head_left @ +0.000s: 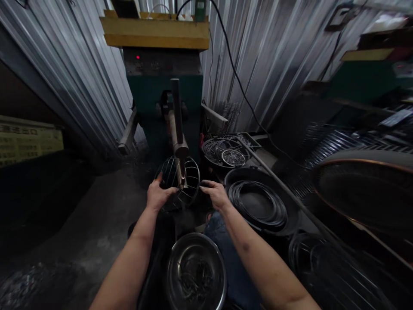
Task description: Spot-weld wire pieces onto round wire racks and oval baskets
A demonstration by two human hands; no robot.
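A round wire cage (190, 177) of thin metal rings sits under the arm (177, 125) of a green machine (163, 86). My left hand (158, 196) grips the cage's left side with curled fingers. My right hand (215, 193) holds its right rim, fingers closed on the wire. The machine's copper-tipped arm (182, 165) reaches down into the cage between my hands.
A steel bowl (195, 271) with small wire bits lies below my arms. A black pan of wire rings (258, 204) stands to the right, with more wire rings (226, 150) behind it. Stacks of wire grilles (348, 258) fill the right side. Corrugated metal walls stand behind.
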